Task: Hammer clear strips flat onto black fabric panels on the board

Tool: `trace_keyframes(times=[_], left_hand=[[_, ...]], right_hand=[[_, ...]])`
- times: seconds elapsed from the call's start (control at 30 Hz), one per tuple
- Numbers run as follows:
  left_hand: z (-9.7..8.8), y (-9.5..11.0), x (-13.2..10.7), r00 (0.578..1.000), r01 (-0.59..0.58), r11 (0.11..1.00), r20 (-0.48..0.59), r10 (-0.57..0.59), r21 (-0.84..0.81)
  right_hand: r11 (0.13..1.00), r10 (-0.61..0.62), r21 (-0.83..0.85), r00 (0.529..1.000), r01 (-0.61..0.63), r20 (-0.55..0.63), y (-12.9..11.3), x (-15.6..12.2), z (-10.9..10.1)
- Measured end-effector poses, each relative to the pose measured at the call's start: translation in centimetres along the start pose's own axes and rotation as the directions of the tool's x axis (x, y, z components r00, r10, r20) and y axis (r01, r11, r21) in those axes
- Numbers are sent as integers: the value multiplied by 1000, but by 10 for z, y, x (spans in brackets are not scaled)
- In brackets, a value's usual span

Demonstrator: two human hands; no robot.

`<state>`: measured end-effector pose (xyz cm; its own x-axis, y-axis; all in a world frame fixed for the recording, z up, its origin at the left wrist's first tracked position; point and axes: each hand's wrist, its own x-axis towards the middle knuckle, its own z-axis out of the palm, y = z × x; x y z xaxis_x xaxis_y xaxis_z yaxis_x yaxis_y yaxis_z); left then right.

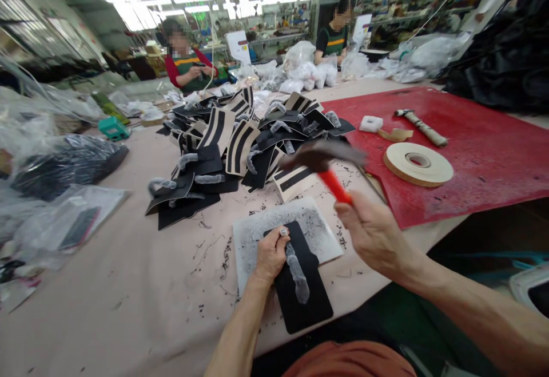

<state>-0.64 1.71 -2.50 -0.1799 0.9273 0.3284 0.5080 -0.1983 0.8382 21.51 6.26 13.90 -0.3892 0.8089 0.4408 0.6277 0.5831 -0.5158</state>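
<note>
My right hand [375,231] is wrapped round the orange-red handle of a hammer [328,165], its dark head blurred in the air above the work. Below it my left hand [272,254] pinches a short upright metal punch [283,231], whose round top shows between the fingers. The punch stands over a black panel [304,302] with a plastic-wrapped handle [298,274] along its middle. Under the panel's far part lies a pale board [317,228] speckled with black bits. My fingers hide the punch's tip.
A heap of similar black and striped panels [240,142] lies beyond the board. To the right, a red mat [480,165] bears a tape roll [418,163] and a wrapped rod [424,128]. Plastic bags [68,222] lie at left. Two people sit across the table.
</note>
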Motion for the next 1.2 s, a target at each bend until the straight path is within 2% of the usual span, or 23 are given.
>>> trace_keyframes(times=[0.03,0.07,0.1,0.13,0.17,0.2,0.23,0.27,0.37,0.47,0.5,0.57,0.63,0.7,0.73,0.77,0.8,0.87,0.9,0.93,1.03,1.13,1.2], left_hand=[[0,0,0,1000,-1,1000,-3,1,-5],[0,0,0,1000,-3,1000,-5,3,-5],[0,0,1,1000,-5,1000,-6,5,-3],[-1,1,1,1000,-5,1000,-4,6,2],[-1,1,1,1000,-4,1000,3,4,11],[-1,1,1,1000,-2,1000,12,2,19],[-2,1,0,1000,-1,1000,18,1,23],[-2,1,0,1000,-1,1000,20,0,23],[-2,1,-1,1000,-7,1000,4,7,3],[-1,-1,-2,1000,-3,1000,4,3,-6],[-1,-1,-2,1000,-1,1000,5,1,-6],[-1,-1,-2,1000,0,1000,2,0,-5],[-1,-1,-1,1000,0,1000,-4,0,-2],[-3,1,-1,1000,5,1000,-11,-5,6],[-3,1,-1,1000,8,1000,-15,-8,13],[-4,1,-1,1000,10,1000,-20,-10,21],[-5,0,-2,1000,10,999,-26,-9,31],[-6,-1,-2,999,6,999,-33,-4,53],[-5,-1,-2,999,5,998,-39,-3,67],[-4,0,-1,999,8,996,-52,-3,86],[2,17,8,980,59,987,-195,-29,152],[4,60,28,895,94,987,-446,-27,130],[-4,95,42,835,5,996,-549,45,89]], right_hand=[[998,37,47,993,-32,-114,-1,0,0],[998,41,59,989,-32,-145,-1,-2,3],[1000,12,28,996,-10,-89,1,-6,6],[999,-32,-27,998,33,51,5,-12,11],[993,-60,-90,971,83,232,11,-19,15],[982,-54,-147,919,120,390,17,-25,19],[972,-15,-197,872,127,489,24,-30,21],[965,41,-242,851,102,523,31,-34,23],[946,218,-318,861,-69,460,61,-36,24],[899,405,-348,808,-266,428,100,-34,30],[876,446,-382,794,-294,412,112,-34,33],[833,473,-477,809,-282,348,126,-35,41],[828,391,-521,880,-209,269,122,-38,51],[912,179,-407,939,-46,294,98,-41,63],[954,34,-290,935,75,354,83,-44,71],[966,-122,-158,899,206,421,67,-46,80],[947,-264,-34,833,320,487,52,-48,90],[887,-424,105,702,450,572,30,-54,113],[872,-448,118,677,475,584,24,-56,125],[870,-449,109,681,481,578,22,-58,135],[895,-404,79,724,439,559,25,-61,154],[901,-392,103,691,421,608,27,-59,155],[900,-392,111,668,422,633,22,-53,148]])
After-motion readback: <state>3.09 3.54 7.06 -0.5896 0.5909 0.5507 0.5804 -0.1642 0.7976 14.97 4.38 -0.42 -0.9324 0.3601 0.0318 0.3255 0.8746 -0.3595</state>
